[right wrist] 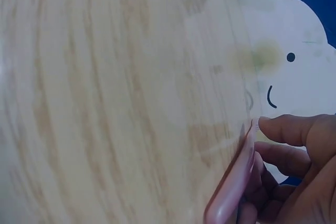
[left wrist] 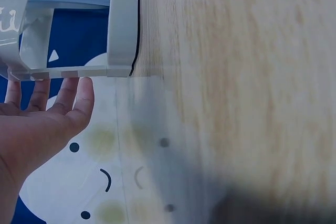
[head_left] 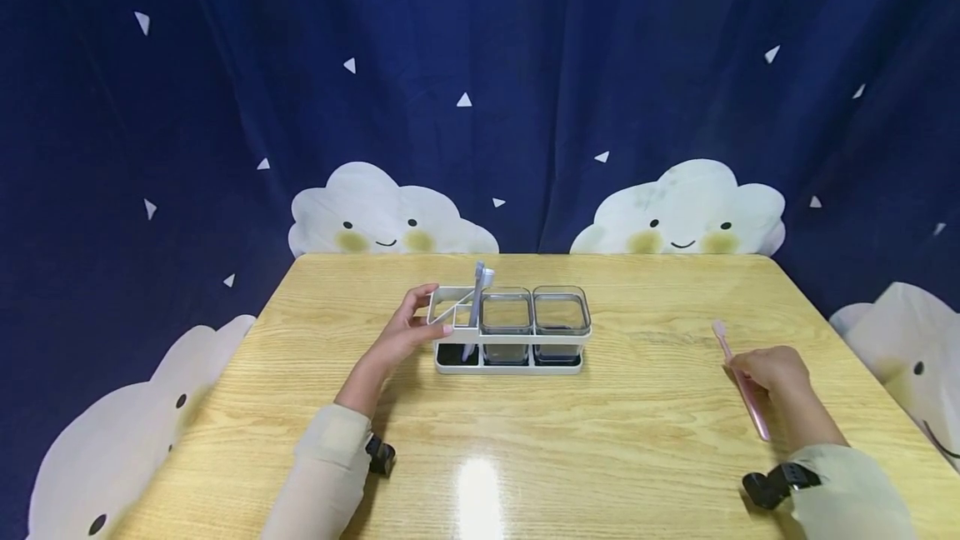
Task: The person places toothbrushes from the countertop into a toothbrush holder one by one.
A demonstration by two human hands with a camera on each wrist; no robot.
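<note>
Your right hand point(head_left: 772, 372) grips one pink toothbrush point(head_left: 742, 390) (handle partly hidden); left hand point(head_left: 408, 330), fingers straight, touches the rack point(head_left: 510, 361) with two cups point(head_left: 506, 325).

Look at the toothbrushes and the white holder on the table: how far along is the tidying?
Done: one grey toothbrush already stands in the left compartment of the white three-part plastic holder. In hand: the left hand touches the holder's left end, and the right hand grips a pink toothbrush low over the wooden table. Left: the pink one is not yet in the holder.
</note>
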